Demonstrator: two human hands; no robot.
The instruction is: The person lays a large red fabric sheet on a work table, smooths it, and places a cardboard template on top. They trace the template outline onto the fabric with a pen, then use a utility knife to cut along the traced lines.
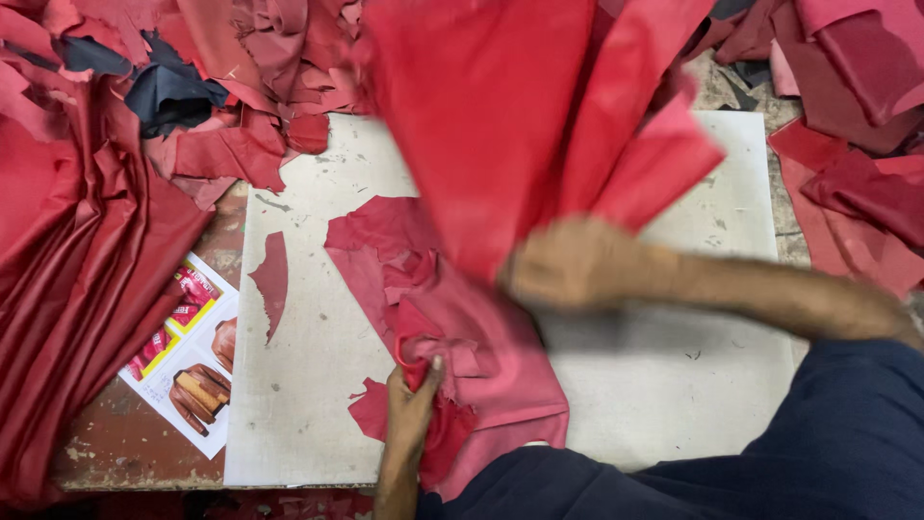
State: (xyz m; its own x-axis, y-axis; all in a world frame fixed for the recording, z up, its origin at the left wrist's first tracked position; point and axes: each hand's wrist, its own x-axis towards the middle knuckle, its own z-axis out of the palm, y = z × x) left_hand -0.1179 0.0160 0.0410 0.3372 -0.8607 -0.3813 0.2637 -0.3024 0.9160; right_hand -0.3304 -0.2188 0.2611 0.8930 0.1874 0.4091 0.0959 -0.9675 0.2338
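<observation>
At the far left a draped heap of red leather (77,289) hangs over the edge of the worktop (115,443), with dark navy scraps (168,91) lying among more red offcuts at the far left corner. Near that heap, a printed leaflet (188,361) showing brown goods lies flat, partly tucked under the pale cutting board (298,404) that covers the middle of the worktop. On the board a narrow red sliver (272,279) lies by itself, just left of a crumpled pile of red leather pieces (452,327).

The left hand (412,404) comes up from the near edge and is closed on the near part of that pile, thumb pressed against a fold, fingers hidden in the leather. Right of it, the right hand (568,262), blurred by motion, is closed around the lower end of a large red leather sheet (500,116), which rises in folds toward the far side and covers much of the board's far half. The forearm runs off to the right above a dark blue garment (828,433). More red pieces (857,164) are stacked at the far right.
</observation>
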